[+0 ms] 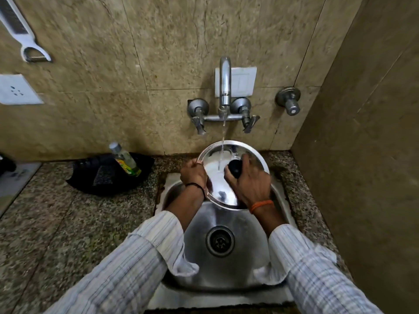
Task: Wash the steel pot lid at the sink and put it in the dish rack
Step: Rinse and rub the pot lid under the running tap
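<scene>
The left grip (194,173) pinches the steel lid's (217,177) rim; the right grip (249,177) curls round its black knob (235,167), water stream (221,152) falling between them.

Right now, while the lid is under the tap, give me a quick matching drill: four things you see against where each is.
Things:
1. steel pot lid
2. bottle
3. peeler
4. drain

Places:
A. hanging on the wall, upper left
B. bottom of the sink
C. under the water stream, held by both hands
D. in the black holder on the counter

Pairs: 1-C, 2-D, 3-A, 4-B
</scene>
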